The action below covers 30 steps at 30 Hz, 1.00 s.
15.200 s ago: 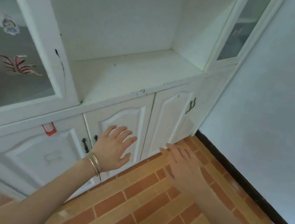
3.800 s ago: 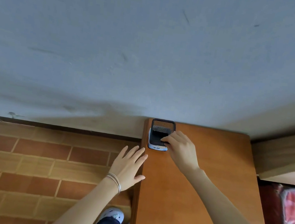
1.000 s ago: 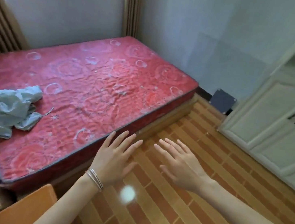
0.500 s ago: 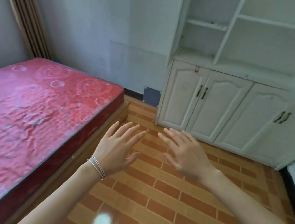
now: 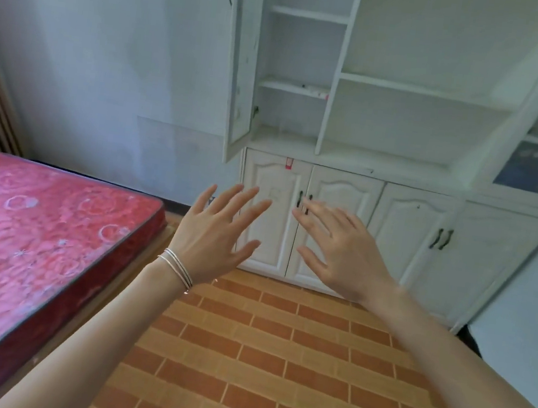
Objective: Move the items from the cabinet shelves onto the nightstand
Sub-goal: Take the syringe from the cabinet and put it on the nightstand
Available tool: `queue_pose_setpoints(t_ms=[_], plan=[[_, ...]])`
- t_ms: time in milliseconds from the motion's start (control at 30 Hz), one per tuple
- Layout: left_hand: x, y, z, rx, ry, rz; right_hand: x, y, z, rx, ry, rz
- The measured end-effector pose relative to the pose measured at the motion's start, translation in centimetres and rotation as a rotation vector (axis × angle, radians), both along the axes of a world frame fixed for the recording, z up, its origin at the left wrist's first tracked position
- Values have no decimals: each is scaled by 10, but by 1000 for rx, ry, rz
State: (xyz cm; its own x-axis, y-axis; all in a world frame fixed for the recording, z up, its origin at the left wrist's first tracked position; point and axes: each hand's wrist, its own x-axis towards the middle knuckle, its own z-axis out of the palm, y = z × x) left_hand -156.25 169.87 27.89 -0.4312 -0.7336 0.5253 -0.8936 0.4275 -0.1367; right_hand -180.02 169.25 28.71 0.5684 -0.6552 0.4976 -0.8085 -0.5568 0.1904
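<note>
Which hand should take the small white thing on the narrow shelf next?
Right, probably. Both hands are empty, but the right hand has fingertips directly below the white item; the left hand sits nearer the open door.

Ahead of you stands the cabinet point(image 5: 495, 253), its door point(image 5: 244, 62) open left of the shelves point(image 5: 415, 88), an item point(image 5: 315, 89) on a left shelf point(image 5: 284, 87), the bed point(image 5: 31, 239) at your left, and your left hand point(image 5: 210, 240) beside your right hand point(image 5: 343, 252) before the lower doors point(image 5: 342, 188).

Left hand point(image 5: 213, 235), right hand point(image 5: 341, 254) before cabinet point(image 5: 408, 237)
</note>
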Motion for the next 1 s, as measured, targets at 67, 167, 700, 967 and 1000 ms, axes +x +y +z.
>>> queue_pose_setpoints(t_ms=[67,167,700,967,1000], plan=[[-13,-17,5,-12,7,-12,-14,-12,5,-30,-33,-15],[-30,-44,4,-16,7,-25,-29,-34,5,-42,-66,-35],[-48,-264,10,-74,-56,-86,-55,-234,13,-88,4,-131],[-49,-362,9,-75,-57,-113,-57,-335,16,-132,-37,-123],[-49,-372,5,-71,-58,-113,-58,-347,12,-118,-30,-127]])
